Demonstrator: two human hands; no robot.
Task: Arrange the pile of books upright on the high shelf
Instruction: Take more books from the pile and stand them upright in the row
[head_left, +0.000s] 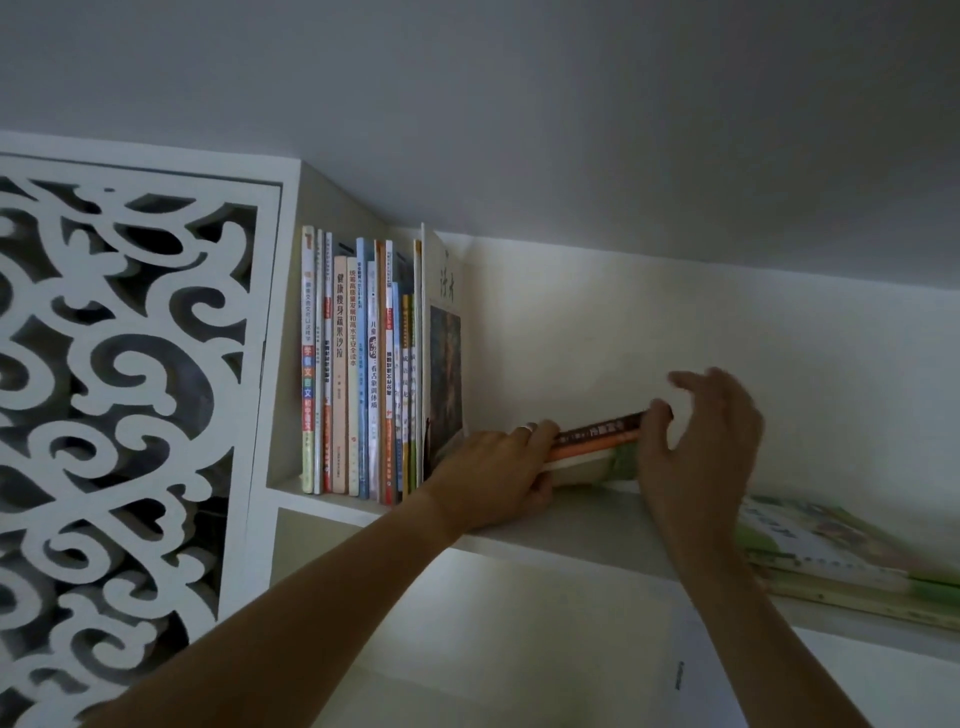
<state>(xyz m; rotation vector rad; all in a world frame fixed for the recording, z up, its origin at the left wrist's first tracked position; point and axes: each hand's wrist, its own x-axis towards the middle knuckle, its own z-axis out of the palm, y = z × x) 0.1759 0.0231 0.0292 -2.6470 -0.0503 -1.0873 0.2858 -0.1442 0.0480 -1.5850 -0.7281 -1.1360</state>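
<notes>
On the high white shelf (587, 525) a row of upright books (358, 374) stands against the left wall, ending in a tall thin book (441, 358) with a dark picture cover. Just right of it lies a small flat pile of books (592, 441), with a dark and an orange spine on top. My left hand (493, 467) grips the pile's left end. My right hand (701, 441) holds its right end, thumb on the top spine, fingers spread above. The hands hide the pile's lower books.
A white carved lattice panel (114, 415) fills the left. More flat books with green covers (841, 561) lie at the shelf's right end. The pale back wall (675, 322) and ceiling (519, 104) are close above. A lower compartment (519, 649) opens beneath the shelf.
</notes>
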